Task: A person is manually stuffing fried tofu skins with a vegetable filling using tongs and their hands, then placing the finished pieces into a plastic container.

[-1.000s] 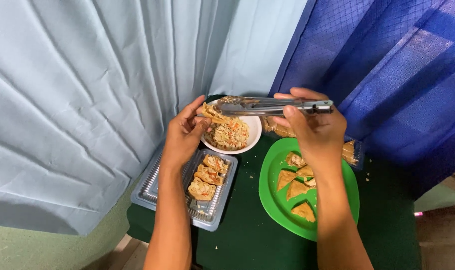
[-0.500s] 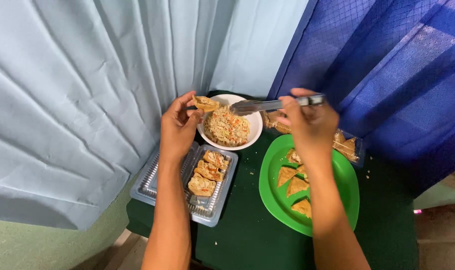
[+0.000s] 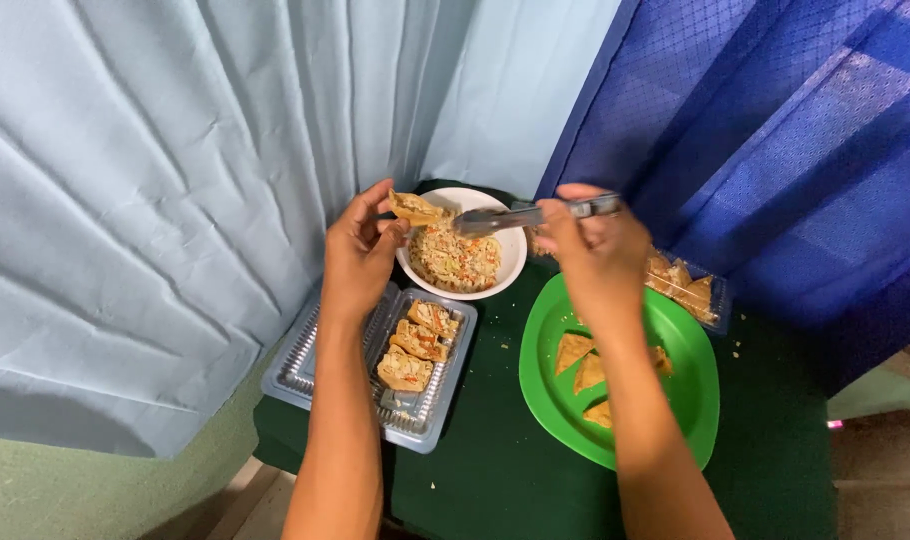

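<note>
My left hand (image 3: pixel 358 255) holds a folded pastry piece (image 3: pixel 416 208) over the left rim of a white bowl (image 3: pixel 511 262) full of a rice-like filling (image 3: pixel 458 261). My right hand (image 3: pixel 590 250) grips metal tongs (image 3: pixel 520 215) whose tips reach over the bowl toward the pastry. A clear plastic tray (image 3: pixel 303 365) below my left hand carries three filled pieces (image 3: pixel 415 343). A green plate (image 3: pixel 690 380) under my right forearm has several triangular pastry pieces (image 3: pixel 577 360).
All of this sits on a small table with a dark green cloth (image 3: pixel 495 470). A second clear container (image 3: pixel 687 285) with pastry pieces lies behind the plate. Pale blue curtain (image 3: pixel 175 180) hangs at the left, dark blue curtain (image 3: pixel 775 130) at the right.
My left hand has lifted the pastry piece up and left from the bowl's middle to its rim. The tongs have lowered slightly, their tips following toward the pastry.
</note>
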